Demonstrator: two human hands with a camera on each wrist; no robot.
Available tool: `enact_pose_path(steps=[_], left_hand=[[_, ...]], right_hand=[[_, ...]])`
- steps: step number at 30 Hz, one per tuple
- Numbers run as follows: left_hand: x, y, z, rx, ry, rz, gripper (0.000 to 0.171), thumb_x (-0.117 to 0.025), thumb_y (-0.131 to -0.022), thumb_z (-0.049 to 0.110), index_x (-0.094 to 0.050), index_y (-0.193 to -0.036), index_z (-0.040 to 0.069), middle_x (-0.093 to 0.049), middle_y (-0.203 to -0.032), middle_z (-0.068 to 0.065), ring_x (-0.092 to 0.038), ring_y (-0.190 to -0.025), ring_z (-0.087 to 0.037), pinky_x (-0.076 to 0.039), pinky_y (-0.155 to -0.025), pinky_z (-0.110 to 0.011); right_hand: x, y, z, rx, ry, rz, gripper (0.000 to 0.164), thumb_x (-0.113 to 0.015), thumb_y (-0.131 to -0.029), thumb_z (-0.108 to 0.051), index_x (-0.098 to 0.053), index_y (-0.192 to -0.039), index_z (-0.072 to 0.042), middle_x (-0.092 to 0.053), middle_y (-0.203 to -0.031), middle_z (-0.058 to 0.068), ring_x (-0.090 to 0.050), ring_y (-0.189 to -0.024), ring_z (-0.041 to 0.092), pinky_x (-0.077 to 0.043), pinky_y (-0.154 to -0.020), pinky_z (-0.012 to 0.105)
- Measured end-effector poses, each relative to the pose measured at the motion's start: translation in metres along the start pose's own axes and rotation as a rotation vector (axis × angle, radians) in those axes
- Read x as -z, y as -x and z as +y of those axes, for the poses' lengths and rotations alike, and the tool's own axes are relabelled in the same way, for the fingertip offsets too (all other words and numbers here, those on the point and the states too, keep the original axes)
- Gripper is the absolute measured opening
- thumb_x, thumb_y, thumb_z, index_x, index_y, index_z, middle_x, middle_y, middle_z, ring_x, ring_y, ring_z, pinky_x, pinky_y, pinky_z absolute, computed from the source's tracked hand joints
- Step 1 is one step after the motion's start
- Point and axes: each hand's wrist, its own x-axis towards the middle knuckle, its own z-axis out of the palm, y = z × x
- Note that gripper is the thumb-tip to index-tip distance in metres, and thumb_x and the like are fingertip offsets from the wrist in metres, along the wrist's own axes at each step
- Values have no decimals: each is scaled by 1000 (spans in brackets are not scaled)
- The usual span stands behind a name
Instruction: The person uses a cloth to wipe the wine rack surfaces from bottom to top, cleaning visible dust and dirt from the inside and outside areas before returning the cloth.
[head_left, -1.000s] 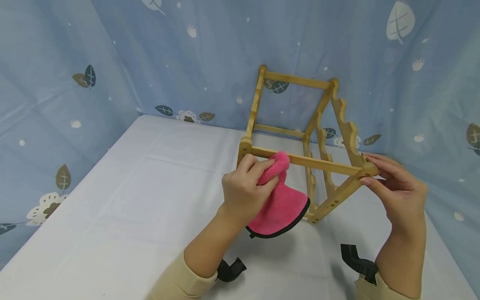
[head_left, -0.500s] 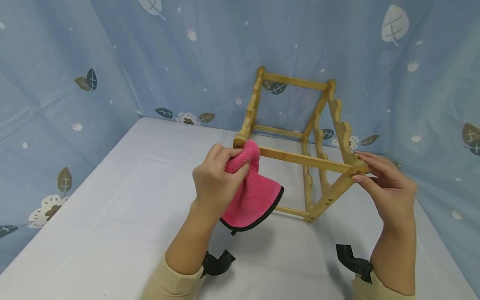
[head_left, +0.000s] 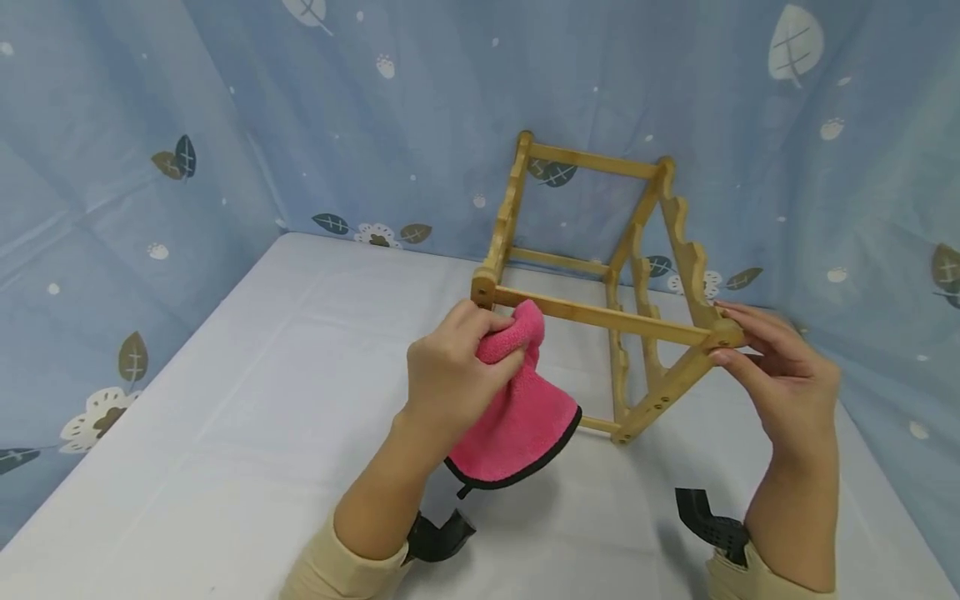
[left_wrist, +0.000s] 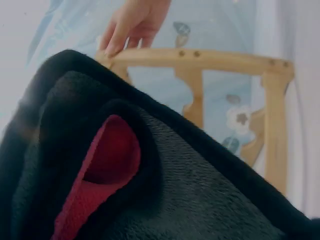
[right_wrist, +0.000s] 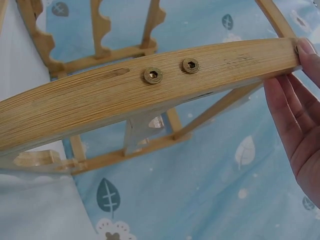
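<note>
A wooden rack (head_left: pixel 600 319) with scalloped side bars stands tilted on the white table, toward the back right. My right hand (head_left: pixel 787 358) pinches its near right corner between thumb and fingers; the right wrist view shows the same grip beside a bar with two hex bolts (right_wrist: pixel 153 75). My left hand (head_left: pixel 457 367) grips a bunched pink cloth (head_left: pixel 517 425) with a black edge, just under the left end of the front crossbar. In the left wrist view the cloth's dark grey side (left_wrist: pixel 200 190) fills the lower part and hides the left fingers.
A blue curtain (head_left: pixel 420 117) printed with leaves and flowers hangs behind and along both sides of the white table (head_left: pixel 247 400). Black curved mounts (head_left: pixel 442 537) sit at both wrists, by the beige sleeves.
My left hand slid leftward along the front crossbar with the cloth, then came slightly back right and lower. My right hand keeps its grip on the corner, and the rack shifts only slightly.
</note>
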Motion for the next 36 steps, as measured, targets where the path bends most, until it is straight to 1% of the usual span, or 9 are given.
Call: enact_pose_path(steps=[4, 7, 13, 18, 21, 23, 25, 30, 36], left_hand=[[-12, 7, 8, -51, -14, -111, 17, -74, -71, 19, -66, -85, 12, -59, -77, 2, -57, -60, -6, -48, -52, -20], [-24, 13, 13, -63, -23, -224, 18, -74, -72, 22, -67, -87, 15, -59, -79, 5, -55, -59, -3, -46, -51, -18], [-46, 22, 15, -12, -25, -475, 19, -71, -75, 27, -68, -92, 21, -57, -82, 9, -54, -67, 0, -41, -53, -12], [-67, 30, 9, 49, -17, -677, 22, -71, -76, 31, -68, -97, 25, -54, -84, 12, -50, -64, 3, -36, -49, -12], [-84, 38, 6, 40, -15, -799, 22, -68, -80, 32, -68, -102, 28, -50, -84, 13, -47, -59, 3, -34, -47, -14], [-94, 44, 5, 24, 4, -860, 22, -65, -82, 31, -67, -104, 28, -48, -84, 12, -45, -59, 3, -34, -46, -14], [-104, 49, 4, 6, 9, -897, 21, -63, -84, 28, -67, -105, 30, -46, -85, 11, -45, -60, 3, -34, -47, -15], [-122, 55, 3, -60, -25, -929, 23, -61, -85, 24, -66, -106, 31, -48, -87, 10, -49, -66, 0, -34, -47, -15], [-137, 61, 2, -141, -61, -895, 24, -62, -85, 27, -66, -108, 33, -50, -88, 11, -50, -69, 0, -33, -46, -14]], right_hand=[[1, 0, 0, -1, -3, 4, 41, -65, -68, 19, -49, -104, 29, -59, -113, 23, -61, -90, 19, -51, -73, 20], [2, 0, 0, -3, -2, 5, 41, -65, -68, 19, -49, -104, 28, -59, -113, 22, -61, -89, 19, -51, -73, 20], [3, 0, 0, 3, 1, 8, 41, -66, -67, 19, -49, -104, 29, -59, -112, 23, -61, -89, 19, -51, -73, 19], [2, -1, 2, 4, -10, 6, 41, -65, -67, 20, -49, -104, 29, -59, -112, 24, -62, -88, 19, -51, -72, 20], [1, -1, 3, 4, -13, 10, 41, -66, -67, 20, -50, -103, 29, -59, -112, 23, -61, -89, 20, -51, -72, 20], [0, 0, 4, 3, -22, 14, 41, -66, -67, 20, -50, -103, 29, -59, -112, 24, -61, -91, 21, -52, -72, 20], [0, 0, 4, -1, -29, 16, 41, -66, -66, 21, -50, -103, 29, -59, -112, 24, -61, -91, 22, -52, -73, 21], [1, 1, 4, -13, -21, 19, 41, -65, -67, 21, -49, -104, 28, -58, -113, 24, -61, -89, 20, -52, -72, 20], [2, -1, 5, 1, -39, 2, 41, -66, -67, 20, -49, -104, 29, -58, -112, 24, -61, -88, 21, -52, -72, 21]])
